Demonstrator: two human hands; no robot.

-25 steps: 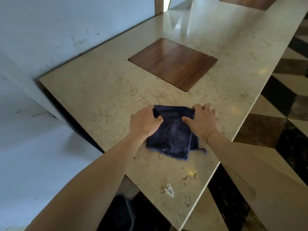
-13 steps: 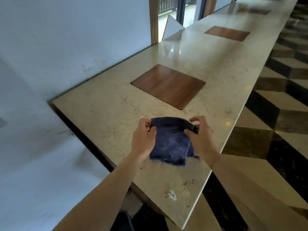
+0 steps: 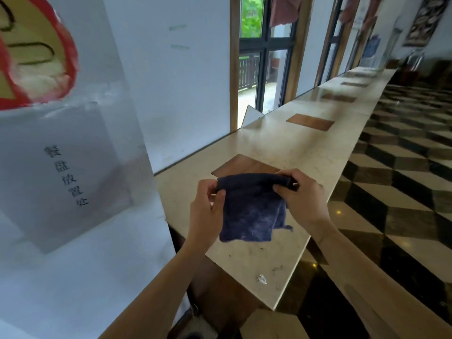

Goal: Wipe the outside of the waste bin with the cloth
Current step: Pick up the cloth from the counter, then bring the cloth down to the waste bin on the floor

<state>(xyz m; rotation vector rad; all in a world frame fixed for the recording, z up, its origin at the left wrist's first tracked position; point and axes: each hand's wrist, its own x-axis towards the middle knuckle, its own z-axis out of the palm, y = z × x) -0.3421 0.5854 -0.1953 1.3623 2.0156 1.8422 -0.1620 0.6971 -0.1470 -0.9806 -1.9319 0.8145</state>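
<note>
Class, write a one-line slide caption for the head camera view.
Left hand and right hand hold a folded dark blue cloth above a marble counter.

One head-worn view, close above the hands, faces forward and down along a stone counter running toward one o'clock; wall at ten, checkered floor at three.

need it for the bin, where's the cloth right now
In the head view the dark blue cloth hangs centre frame, pinched at its top corners by the left hand and right hand, lifted above the marble counter.
</note>
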